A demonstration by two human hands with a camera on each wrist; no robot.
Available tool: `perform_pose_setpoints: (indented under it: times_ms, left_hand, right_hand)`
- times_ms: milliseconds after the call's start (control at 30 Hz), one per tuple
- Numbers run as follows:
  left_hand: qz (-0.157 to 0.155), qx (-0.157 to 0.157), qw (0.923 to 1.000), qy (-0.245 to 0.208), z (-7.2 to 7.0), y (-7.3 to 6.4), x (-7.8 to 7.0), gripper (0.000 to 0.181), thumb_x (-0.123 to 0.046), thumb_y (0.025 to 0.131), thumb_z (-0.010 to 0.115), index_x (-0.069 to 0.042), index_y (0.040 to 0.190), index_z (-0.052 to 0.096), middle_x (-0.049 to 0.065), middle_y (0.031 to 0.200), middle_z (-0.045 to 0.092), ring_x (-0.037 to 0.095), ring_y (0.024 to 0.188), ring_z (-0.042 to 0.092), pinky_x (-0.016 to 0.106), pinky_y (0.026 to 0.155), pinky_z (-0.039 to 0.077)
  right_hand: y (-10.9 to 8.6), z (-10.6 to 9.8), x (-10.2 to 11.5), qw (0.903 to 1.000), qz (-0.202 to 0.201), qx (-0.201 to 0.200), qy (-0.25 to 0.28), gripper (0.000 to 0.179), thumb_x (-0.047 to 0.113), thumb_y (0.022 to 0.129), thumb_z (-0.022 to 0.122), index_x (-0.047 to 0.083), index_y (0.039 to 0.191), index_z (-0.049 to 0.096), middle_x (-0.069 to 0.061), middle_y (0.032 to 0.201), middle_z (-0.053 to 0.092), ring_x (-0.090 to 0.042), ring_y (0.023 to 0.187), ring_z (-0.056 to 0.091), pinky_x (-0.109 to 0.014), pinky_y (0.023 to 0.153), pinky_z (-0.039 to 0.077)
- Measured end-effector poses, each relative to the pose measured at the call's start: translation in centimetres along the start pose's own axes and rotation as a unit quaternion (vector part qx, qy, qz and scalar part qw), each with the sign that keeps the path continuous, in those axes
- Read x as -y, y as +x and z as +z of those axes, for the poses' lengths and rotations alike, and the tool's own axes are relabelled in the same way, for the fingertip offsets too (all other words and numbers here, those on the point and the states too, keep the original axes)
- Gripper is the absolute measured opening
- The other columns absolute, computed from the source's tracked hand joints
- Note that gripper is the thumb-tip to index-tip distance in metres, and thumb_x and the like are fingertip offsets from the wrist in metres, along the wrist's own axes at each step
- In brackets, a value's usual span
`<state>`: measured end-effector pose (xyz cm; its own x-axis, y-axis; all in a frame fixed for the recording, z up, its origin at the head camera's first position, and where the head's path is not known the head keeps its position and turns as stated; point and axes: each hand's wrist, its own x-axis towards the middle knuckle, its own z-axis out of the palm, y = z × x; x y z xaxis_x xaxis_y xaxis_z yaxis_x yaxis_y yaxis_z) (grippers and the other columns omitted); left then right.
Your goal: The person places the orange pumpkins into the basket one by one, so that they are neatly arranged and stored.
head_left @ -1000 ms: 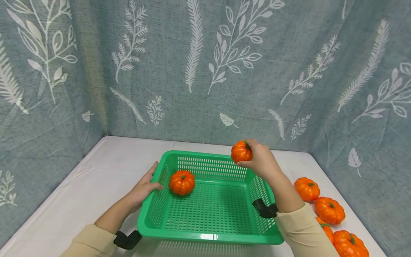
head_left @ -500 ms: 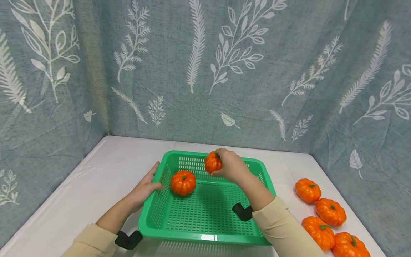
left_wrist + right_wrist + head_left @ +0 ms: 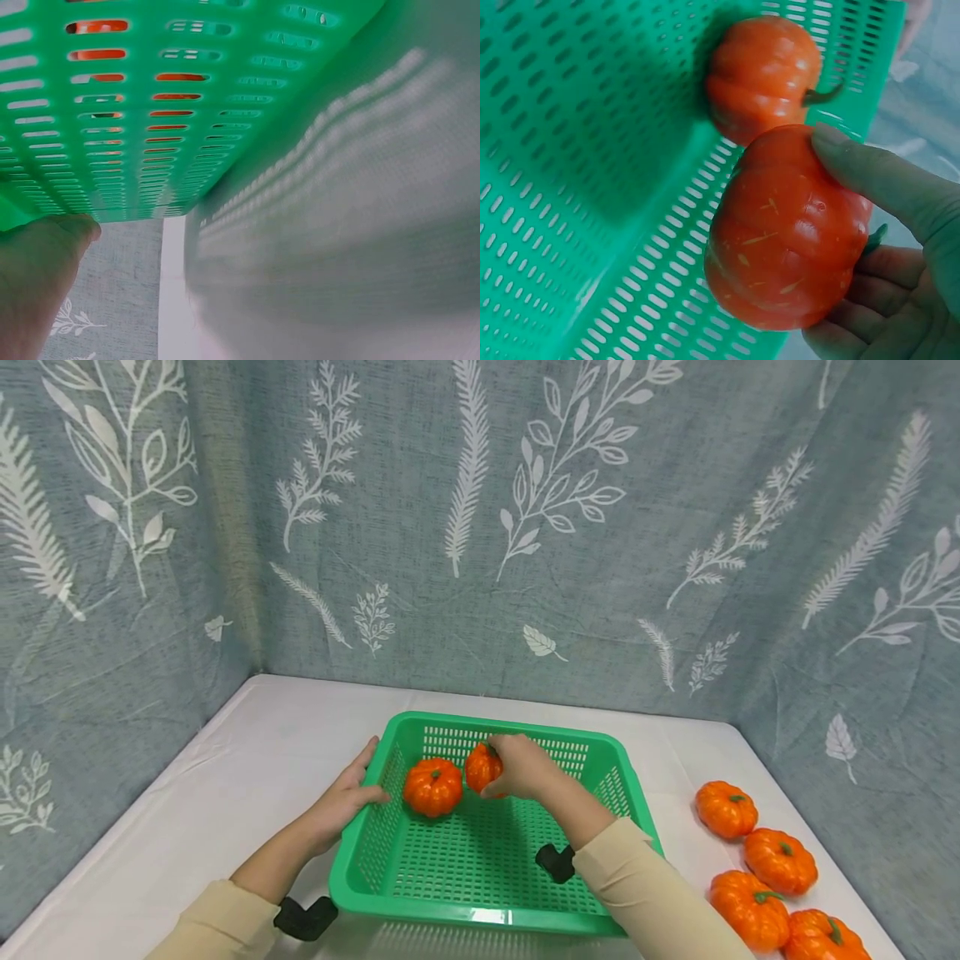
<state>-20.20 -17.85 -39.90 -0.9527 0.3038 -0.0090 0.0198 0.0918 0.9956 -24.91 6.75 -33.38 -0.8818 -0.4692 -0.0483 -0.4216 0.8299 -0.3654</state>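
In the head view, a green plastic basket with slotted walls stands on the white table. My left hand holds its left rim, thumb over the edge and fingers along the outside. My right hand grips a small orange pumpkin inside the basket near the back wall. Another orange pumpkin sits in the basket's back left corner, just left of the held one. The right wrist view shows my thumb and fingers around the held pumpkin; whether it touches the basket floor I cannot tell.
Several more orange pumpkins lie on the white cloth to the right of the basket. A grey-green curtain with white leaf prints closes off the back and both sides. Black wrist mounts sit on both wrists.
My right hand has carried the pumpkin leftward and down, from above the basket's back right to inside it beside the other pumpkin. My left hand stays on the rim.
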Motion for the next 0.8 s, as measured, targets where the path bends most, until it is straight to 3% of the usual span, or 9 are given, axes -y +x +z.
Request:
perform_pose_setpoints:
  times_ms: [267,600,800]
  left_hand:
    - [-0.004,-0.003,1.0000,0.005,0.0,-0.1,-0.2,0.093,0.001,0.078,0.045,-0.009,0.144,-0.020,0.024,0.151,-0.002,0.044,0.123,0.038,0.041,0.084,0.052]
    - [0.001,-0.004,1.0000,0.008,0.0,-0.1,-0.4,0.094,0.001,0.078,0.046,-0.009,0.144,-0.020,0.025,0.151,-0.003,0.044,0.123,0.038,0.041,0.083,0.052]
    - [-0.004,-0.006,0.9999,0.008,0.0,-0.1,-0.3,0.094,0.000,0.078,0.046,-0.010,0.144,-0.019,0.026,0.150,0.001,0.040,0.117,0.047,0.041,0.081,0.053]
  right_hand:
    - [0.7,1.1,-0.1,0.9997,-0.002,0.012,-0.022,0.063,0.018,0.065,0.081,-0.002,0.119,0.056,-0.013,0.111,0.062,-0.026,0.101,0.058,-0.035,0.084,0.051]
    - [1.1,2.0,-0.3,0.9984,0.004,0.021,-0.053,0.060,0.019,0.064,0.082,0.000,0.116,0.058,-0.011,0.109,0.063,-0.025,0.099,0.059,-0.034,0.085,0.051]
    - [1.2,2.6,-0.5,0.9977,0.005,0.029,-0.061,0.062,0.020,0.064,0.082,0.000,0.117,0.058,-0.011,0.108,0.063,-0.025,0.098,0.060,-0.033,0.083,0.052]
